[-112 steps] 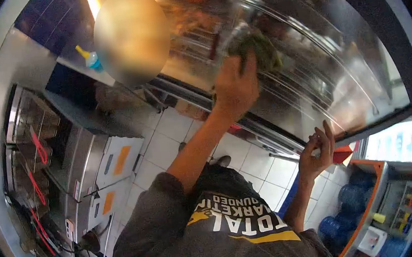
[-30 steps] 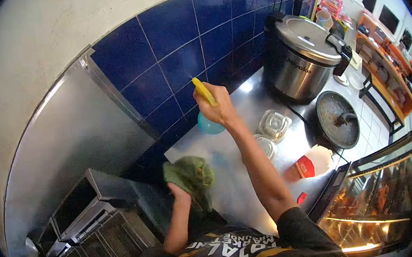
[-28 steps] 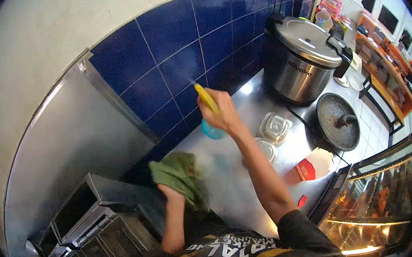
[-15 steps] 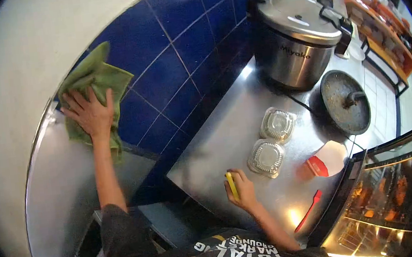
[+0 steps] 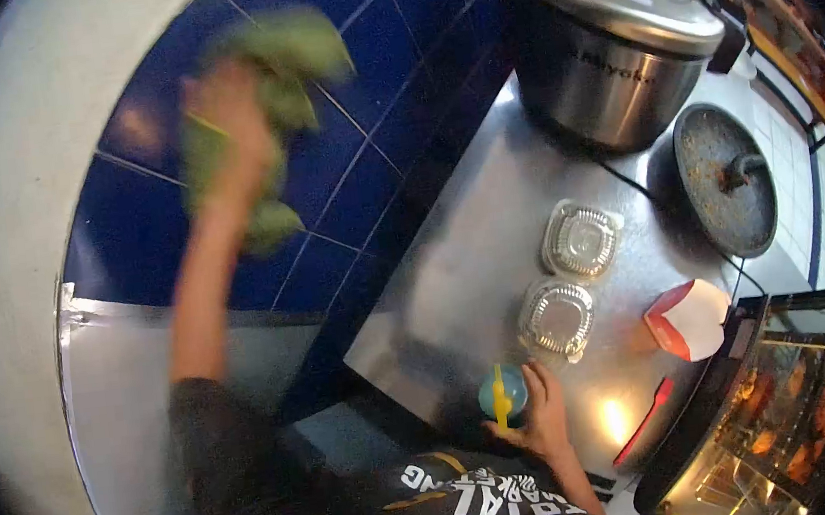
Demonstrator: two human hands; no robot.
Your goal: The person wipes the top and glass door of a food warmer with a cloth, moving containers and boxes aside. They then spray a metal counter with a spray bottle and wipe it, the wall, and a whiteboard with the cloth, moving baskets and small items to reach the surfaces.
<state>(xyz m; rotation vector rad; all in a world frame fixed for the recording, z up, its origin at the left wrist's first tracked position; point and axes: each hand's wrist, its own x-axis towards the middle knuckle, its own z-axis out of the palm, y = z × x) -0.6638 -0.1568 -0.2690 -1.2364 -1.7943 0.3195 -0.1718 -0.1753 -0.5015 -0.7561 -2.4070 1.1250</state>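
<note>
My left hand (image 5: 235, 115), smeared by motion, is on a green cloth (image 5: 295, 49) against the blue tiled wall (image 5: 354, 83). The cloth bunches around the fingers and hangs down below the wrist. Down at the counter's near edge, my right hand (image 5: 539, 410) grips what looks like a spray bottle (image 5: 512, 393), seen from above, with a round teal body and a narrow yellow head. Two clear plastic clamshell boxes (image 5: 558, 321) sit on the steel counter (image 5: 455, 283), just beyond the right hand.
A large steel Miyako pot (image 5: 606, 86) stands at the back of the counter. Right of it lies a stone mortar with a pestle (image 5: 722, 185). Nearer are a red-and-white paper box (image 5: 690, 319), a red brush-like tool (image 5: 644, 422) and a lit glass food case (image 5: 773, 431).
My left hand and the cloth have moved up and right across the tiles. My right hand has shifted right and turned, showing the bottle's teal body. The camera view has shifted too.
</note>
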